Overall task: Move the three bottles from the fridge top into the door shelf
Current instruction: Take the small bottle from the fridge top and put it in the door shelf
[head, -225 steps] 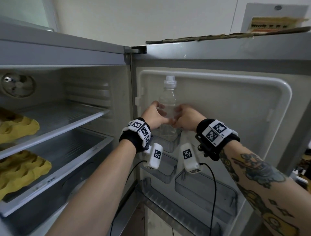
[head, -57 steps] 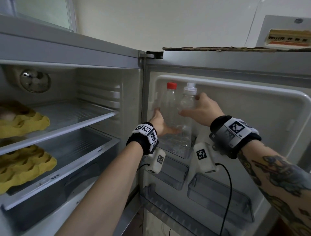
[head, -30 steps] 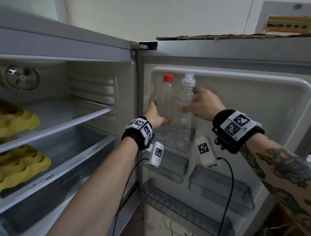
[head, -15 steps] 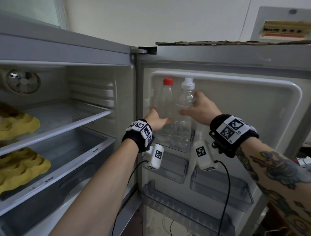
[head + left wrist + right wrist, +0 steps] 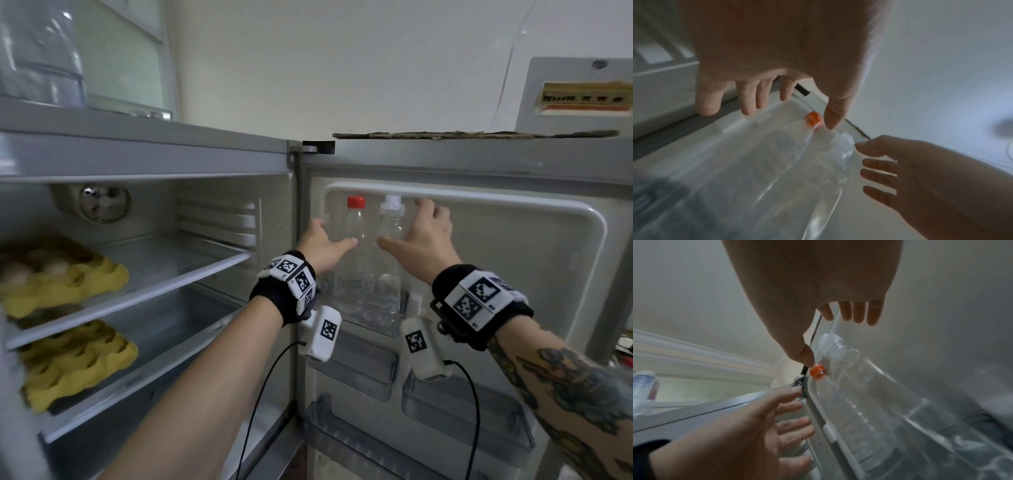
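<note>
Left hand (image 5: 324,247) and right hand (image 5: 423,236), fingers spread wide, holding nothing, flanking two upright clear bottles. Red-capped bottle (image 5: 352,253) touching white-capped bottle (image 5: 388,260) at hinge-side end of upper door shelf (image 5: 397,323). Third bottle (image 5: 41,54) (blurred) on fridge top (image 5: 144,125), left edge.

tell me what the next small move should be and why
Probably lift one hand up to the fridge top for the last bottle. Two bottles, one with a red cap and one with a white cap, stand upright in the top door shelf. Both the left hand and right hand are spread open beside them with no grip, so those two look settled.
</note>
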The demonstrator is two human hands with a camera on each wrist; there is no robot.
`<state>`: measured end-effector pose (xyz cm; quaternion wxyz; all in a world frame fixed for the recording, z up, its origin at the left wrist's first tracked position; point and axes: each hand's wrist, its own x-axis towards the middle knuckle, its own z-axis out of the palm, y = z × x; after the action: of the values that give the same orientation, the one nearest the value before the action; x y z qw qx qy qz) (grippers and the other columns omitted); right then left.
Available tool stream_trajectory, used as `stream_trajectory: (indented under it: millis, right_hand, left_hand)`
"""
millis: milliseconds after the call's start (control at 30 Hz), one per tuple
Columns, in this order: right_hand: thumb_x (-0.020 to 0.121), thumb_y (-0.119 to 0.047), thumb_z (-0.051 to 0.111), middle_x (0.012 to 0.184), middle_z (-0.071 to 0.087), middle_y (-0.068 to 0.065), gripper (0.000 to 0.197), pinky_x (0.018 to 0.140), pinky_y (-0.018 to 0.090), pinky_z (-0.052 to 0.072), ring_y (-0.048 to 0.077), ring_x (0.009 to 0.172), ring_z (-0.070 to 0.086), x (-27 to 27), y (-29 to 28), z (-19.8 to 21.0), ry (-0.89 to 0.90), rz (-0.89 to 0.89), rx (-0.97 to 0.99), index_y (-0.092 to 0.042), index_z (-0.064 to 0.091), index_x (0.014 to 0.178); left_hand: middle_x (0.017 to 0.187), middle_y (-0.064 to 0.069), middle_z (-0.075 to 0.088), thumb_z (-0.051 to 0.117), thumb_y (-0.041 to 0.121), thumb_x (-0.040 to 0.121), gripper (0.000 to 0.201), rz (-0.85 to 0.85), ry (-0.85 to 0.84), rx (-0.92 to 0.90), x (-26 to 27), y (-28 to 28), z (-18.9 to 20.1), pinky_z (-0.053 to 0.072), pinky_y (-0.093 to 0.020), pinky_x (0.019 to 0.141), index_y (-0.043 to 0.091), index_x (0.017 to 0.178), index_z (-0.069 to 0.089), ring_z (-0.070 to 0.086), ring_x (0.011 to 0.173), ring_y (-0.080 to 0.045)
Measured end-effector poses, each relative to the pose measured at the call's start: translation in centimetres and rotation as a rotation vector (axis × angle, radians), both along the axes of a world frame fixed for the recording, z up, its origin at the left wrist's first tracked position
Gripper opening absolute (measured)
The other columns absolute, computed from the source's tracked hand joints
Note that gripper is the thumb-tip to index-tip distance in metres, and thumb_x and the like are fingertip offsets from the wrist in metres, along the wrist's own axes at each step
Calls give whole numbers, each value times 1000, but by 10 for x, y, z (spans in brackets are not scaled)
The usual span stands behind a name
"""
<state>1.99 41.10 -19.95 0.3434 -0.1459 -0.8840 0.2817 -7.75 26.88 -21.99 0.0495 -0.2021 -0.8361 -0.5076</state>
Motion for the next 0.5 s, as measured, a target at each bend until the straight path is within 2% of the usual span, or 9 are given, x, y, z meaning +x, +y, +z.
stream_trajectory:
  millis: [100,167,233,300,400,500]
  right_hand:
    - [77,-34,68,143,27,12,86,113,43,28,30,136,27,5,-24,16,118,42,26,-16,23,147]
    - [78,-34,66,144,27,13,82,113,44,27,30,137,26,5,-43,29,169,92,31,-17,24,147]
    - [80,-34,66,144,28,13,79,113,44,27,30,137,27,3,-67,44,201,162,31,-17,26,146]
    - [81,-36,66,144,29,13,79,113,44,27,30,137,27,-1,-97,61,209,253,42,-17,25,146]
    - [81,-33,67,144,31,13,79,114,46,29,29,138,28,-11,-145,87,215,409,33,-16,25,145]
    - [80,-35,68,143,34,14,81,111,45,34,30,135,34,-23,-188,114,169,525,9,-15,25,145]
  left_hand:
    - [147,-9,38,67,46,80,84,30,51,29,15,-19,24,39,-37,106,16,146,25,45,129,-24]
    - [147,-8,39,66,45,81,80,57,108,25,26,-39,43,39,-35,104,16,145,27,46,128,-23]
    - [144,-6,42,65,42,83,74,100,163,36,38,-62,64,40,-29,97,16,143,30,48,121,-19]
    - [143,-5,43,64,41,84,72,152,217,67,51,-90,89,38,-26,93,16,143,31,49,120,-18]
    - [143,-6,44,63,41,83,72,276,323,79,68,-136,130,38,-30,102,17,144,31,47,125,-21]
    - [143,-6,43,61,37,84,69,389,407,79,85,-176,168,36,-27,93,16,143,33,47,125,-21]
